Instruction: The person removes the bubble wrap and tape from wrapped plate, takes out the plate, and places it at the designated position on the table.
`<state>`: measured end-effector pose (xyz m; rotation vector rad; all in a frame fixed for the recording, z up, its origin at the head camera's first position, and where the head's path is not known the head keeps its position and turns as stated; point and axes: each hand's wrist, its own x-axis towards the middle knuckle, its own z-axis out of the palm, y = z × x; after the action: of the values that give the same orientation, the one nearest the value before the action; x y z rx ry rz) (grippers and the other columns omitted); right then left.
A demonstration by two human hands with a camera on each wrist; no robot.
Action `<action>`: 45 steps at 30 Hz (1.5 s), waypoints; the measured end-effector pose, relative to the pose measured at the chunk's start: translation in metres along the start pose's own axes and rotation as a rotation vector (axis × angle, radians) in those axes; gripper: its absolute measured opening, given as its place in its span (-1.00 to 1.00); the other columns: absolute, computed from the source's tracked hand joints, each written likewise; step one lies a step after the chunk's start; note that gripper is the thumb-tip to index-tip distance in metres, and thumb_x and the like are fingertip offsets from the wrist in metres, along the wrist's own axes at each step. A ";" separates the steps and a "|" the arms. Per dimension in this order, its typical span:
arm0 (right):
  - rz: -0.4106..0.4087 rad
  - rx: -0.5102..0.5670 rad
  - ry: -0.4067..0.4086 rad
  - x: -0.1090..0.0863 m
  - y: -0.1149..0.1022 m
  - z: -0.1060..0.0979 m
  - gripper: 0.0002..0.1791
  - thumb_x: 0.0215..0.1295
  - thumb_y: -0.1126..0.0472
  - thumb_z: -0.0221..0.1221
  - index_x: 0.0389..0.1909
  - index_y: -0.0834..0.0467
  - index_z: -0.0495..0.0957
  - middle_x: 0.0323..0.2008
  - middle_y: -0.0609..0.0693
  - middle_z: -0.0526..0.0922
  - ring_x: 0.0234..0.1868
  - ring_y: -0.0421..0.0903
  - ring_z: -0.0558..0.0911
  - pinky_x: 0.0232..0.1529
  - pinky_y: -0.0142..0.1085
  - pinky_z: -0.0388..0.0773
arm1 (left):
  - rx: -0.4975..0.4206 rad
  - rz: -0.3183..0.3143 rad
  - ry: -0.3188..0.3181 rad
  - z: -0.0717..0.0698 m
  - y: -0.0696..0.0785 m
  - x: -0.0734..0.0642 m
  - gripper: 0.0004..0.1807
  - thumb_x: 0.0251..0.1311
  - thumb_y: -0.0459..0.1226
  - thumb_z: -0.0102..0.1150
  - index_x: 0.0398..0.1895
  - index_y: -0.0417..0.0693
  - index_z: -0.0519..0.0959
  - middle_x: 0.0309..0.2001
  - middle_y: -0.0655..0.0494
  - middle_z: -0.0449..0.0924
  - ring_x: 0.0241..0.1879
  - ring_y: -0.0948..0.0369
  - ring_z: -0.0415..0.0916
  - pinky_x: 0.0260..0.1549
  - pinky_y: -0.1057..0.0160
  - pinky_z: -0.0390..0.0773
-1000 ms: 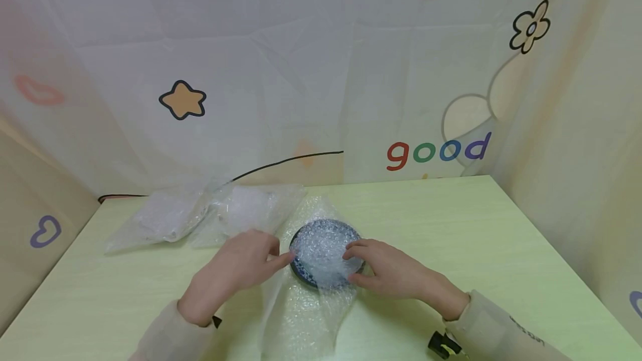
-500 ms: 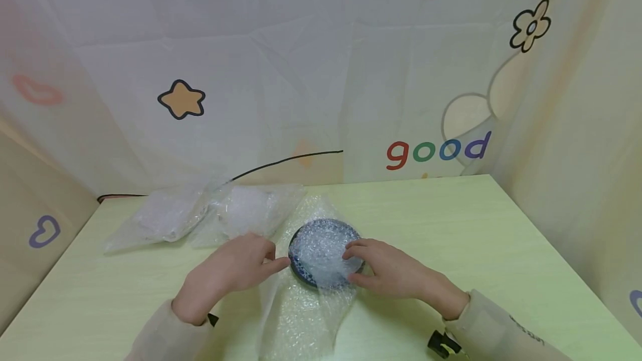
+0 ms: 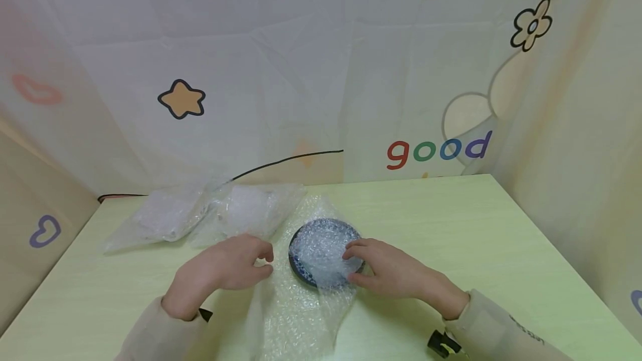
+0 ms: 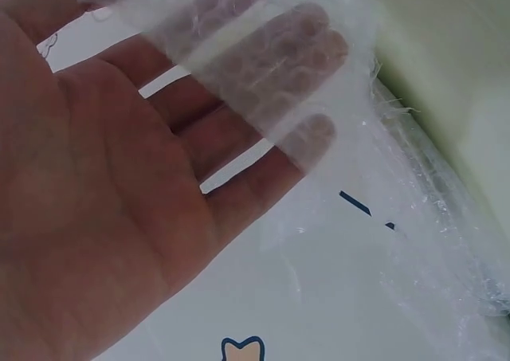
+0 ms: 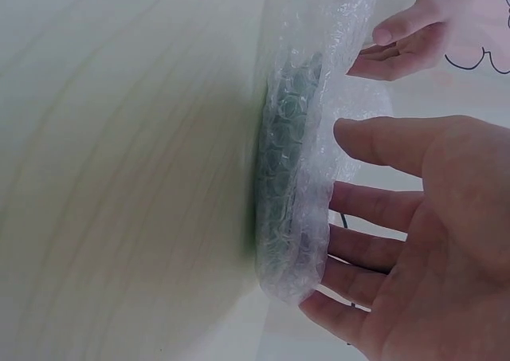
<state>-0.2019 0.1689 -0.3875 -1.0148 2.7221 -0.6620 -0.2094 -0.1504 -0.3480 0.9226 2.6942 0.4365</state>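
A round blue-patterned plate [image 3: 304, 274] with a dark rim lies on the table, partly covered by bubble wrap [image 3: 298, 316]. A loose length of the wrap runs toward the near edge. My left hand [image 3: 228, 263] is left of the plate and pinches the wrap's edge between thumb and fingers; in the left wrist view the clear sheet [image 4: 255, 66] lies over its fingertips. My right hand [image 3: 388, 269] rests its fingertips on the plate's wrapped right side, fingers spread and loosely bent. From the right wrist, the covered rim [image 5: 291, 170] shows side-on.
Two clear bubble-wrap packages, one at far left [image 3: 168, 216] and one beside it [image 3: 248, 208], lie toward the back of the pale table [image 3: 441, 222]. A printed cloth [image 3: 301, 71] hangs behind and along both sides.
My left hand has drawn away from the plate's left rim, moving left with the wrap's edge. My right hand and the plate have stayed in place.
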 end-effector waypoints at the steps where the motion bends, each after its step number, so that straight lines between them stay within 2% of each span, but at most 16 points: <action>1: -0.001 -0.001 0.000 0.000 0.000 0.000 -0.67 0.42 0.12 0.31 0.10 0.19 0.63 0.15 0.08 0.61 0.19 0.09 0.56 0.23 0.05 0.51 | 0.005 0.003 0.000 0.000 -0.001 0.000 -0.83 0.31 -0.24 0.22 -0.15 -0.15 0.68 -0.13 0.03 0.68 -0.07 0.01 0.60 -0.04 -0.05 0.57; 9: -0.006 -0.013 0.002 0.000 0.000 -0.001 -0.67 0.41 0.11 0.31 0.09 0.18 0.63 0.13 0.06 0.61 0.17 0.08 0.57 0.22 0.04 0.52 | -0.003 -0.036 -0.006 0.002 -0.004 -0.003 -0.79 0.29 -0.20 0.34 -0.10 -0.11 0.66 -0.07 0.04 0.64 -0.04 0.02 0.54 0.00 -0.05 0.53; 16: 0.001 -0.013 -0.001 0.000 0.000 -0.001 -0.66 0.40 0.11 0.32 0.09 0.18 0.63 0.13 0.06 0.62 0.17 0.08 0.57 0.22 0.04 0.52 | 0.019 -0.007 -0.008 0.005 -0.009 -0.002 -0.70 0.19 -0.20 0.43 -0.08 -0.13 0.65 -0.06 0.02 0.63 0.03 -0.03 0.54 0.07 -0.04 0.51; 24: -0.047 -0.037 0.041 0.002 0.002 0.000 -0.72 0.41 0.16 0.31 0.05 0.18 0.64 0.07 0.02 0.64 0.13 0.04 0.59 0.19 0.01 0.53 | -0.031 -0.061 -0.021 0.014 -0.008 0.000 -0.53 0.12 -0.25 0.49 0.10 -0.19 0.62 0.07 -0.09 0.54 0.15 -0.11 0.47 0.17 -0.11 0.46; 31: -0.071 -0.057 0.075 0.004 0.002 0.000 -0.75 0.36 0.23 0.34 0.01 0.18 0.65 0.01 -0.02 0.66 0.07 -0.01 0.62 0.15 -0.04 0.56 | -0.074 -0.087 -0.016 0.023 -0.009 -0.001 -0.37 0.12 -0.29 0.50 0.27 -0.25 0.54 0.05 -0.12 0.42 0.09 -0.06 0.37 0.12 -0.10 0.47; 34: -0.065 -0.063 0.075 0.004 0.002 0.000 -0.74 0.33 0.25 0.36 0.00 0.18 0.65 0.01 -0.01 0.66 0.08 -0.01 0.61 0.16 -0.03 0.56 | -0.087 -0.110 -0.018 0.027 -0.009 -0.002 -0.30 0.14 -0.29 0.50 0.35 -0.26 0.47 0.18 -0.24 0.35 0.22 -0.14 0.31 0.19 -0.16 0.43; 38: -0.058 -0.071 0.082 0.003 0.001 0.001 -0.73 0.30 0.28 0.39 0.00 0.17 0.65 0.01 -0.01 0.66 0.09 0.00 0.61 0.18 -0.03 0.55 | -0.069 -0.118 -0.003 0.033 -0.007 -0.003 -0.23 0.13 -0.28 0.49 0.41 -0.30 0.41 0.38 -0.43 0.17 0.40 -0.29 0.12 0.26 -0.26 0.36; 45: -0.068 -0.092 0.109 0.004 0.001 0.001 -0.71 0.24 0.30 0.43 -0.03 0.17 0.65 0.01 0.00 0.65 0.09 0.02 0.60 0.17 -0.03 0.55 | 0.005 -0.128 0.037 0.042 -0.006 -0.007 -0.10 0.07 -0.25 0.54 0.49 -0.24 0.34 0.50 -0.42 0.00 0.46 -0.32 0.05 0.21 -0.25 0.44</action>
<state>-0.2046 0.1667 -0.3891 -1.1280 2.8469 -0.6251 -0.1930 -0.1514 -0.3876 0.7450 2.7682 0.4242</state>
